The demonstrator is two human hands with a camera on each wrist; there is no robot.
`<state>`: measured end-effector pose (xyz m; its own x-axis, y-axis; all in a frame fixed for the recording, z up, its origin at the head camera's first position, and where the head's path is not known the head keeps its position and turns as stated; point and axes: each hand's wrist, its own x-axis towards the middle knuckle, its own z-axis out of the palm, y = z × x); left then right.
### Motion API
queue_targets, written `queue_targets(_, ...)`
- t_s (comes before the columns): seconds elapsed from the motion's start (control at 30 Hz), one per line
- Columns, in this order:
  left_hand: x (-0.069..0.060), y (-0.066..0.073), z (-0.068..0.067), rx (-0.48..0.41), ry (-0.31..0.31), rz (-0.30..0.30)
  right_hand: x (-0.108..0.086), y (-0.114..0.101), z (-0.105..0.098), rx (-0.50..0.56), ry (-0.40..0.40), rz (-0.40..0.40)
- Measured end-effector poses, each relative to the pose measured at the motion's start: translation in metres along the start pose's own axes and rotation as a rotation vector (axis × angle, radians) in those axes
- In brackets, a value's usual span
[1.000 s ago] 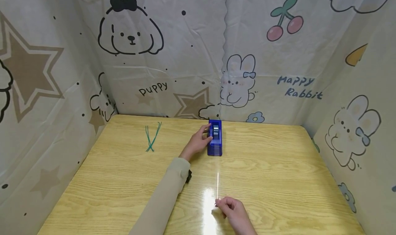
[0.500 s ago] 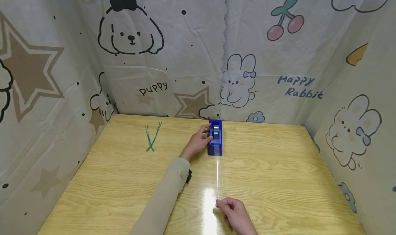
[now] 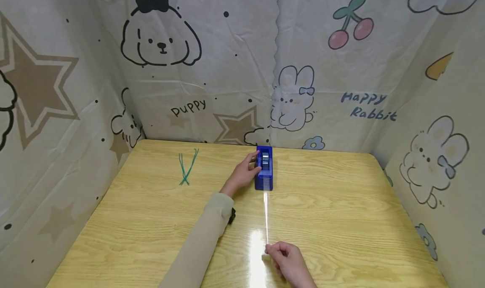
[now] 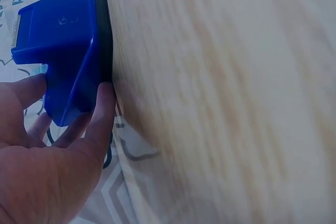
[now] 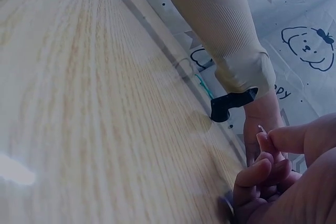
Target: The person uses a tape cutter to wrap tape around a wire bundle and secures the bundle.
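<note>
A blue tape dispenser (image 3: 264, 182) stands near the table's back edge, with a clear tape roll (image 3: 265, 161) in it. My left hand (image 3: 241, 175) grips its left side; in the left wrist view the fingers and thumb of the left hand (image 4: 58, 166) hold the blue body (image 4: 63, 30). A strip of clear tape (image 3: 266, 216) stretches from the dispenser toward me. Its near end is pinched between thumb and forefinger of my right hand (image 3: 289, 260), low in the head view. In the right wrist view the right hand (image 5: 294, 171) shows curled fingers, a tiny bit of tape at the tips.
Thin green strands (image 3: 184, 176) lie crossed on the wooden table (image 3: 333, 220), left of the dispenser. A printed cloth (image 3: 227, 69) surrounds the table at the back and sides. The left forearm (image 3: 201, 241) reaches across the table's middle.
The hands and the dispenser hold nearly the same places. The view has shifted very slightly, and the bright glint along the stretched tape now reaches nearer the dispenser.
</note>
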<state>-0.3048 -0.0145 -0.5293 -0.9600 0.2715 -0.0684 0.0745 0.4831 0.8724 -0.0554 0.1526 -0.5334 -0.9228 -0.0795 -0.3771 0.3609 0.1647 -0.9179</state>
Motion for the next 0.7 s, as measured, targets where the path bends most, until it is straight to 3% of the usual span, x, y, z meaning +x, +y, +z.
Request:
queue_targets(0.4, -0.006, -0.004, 0.0, -0.075, -0.003, -0.007, -0.001, 0.003, 0.0, -0.007, 0.014, -0.002)
queue_targets(0.7, -0.012, -0.012, -0.019, -0.172, 0.015, 0.006, 0.0, 0.0, 0.001, -0.006, 0.02, 0.018)
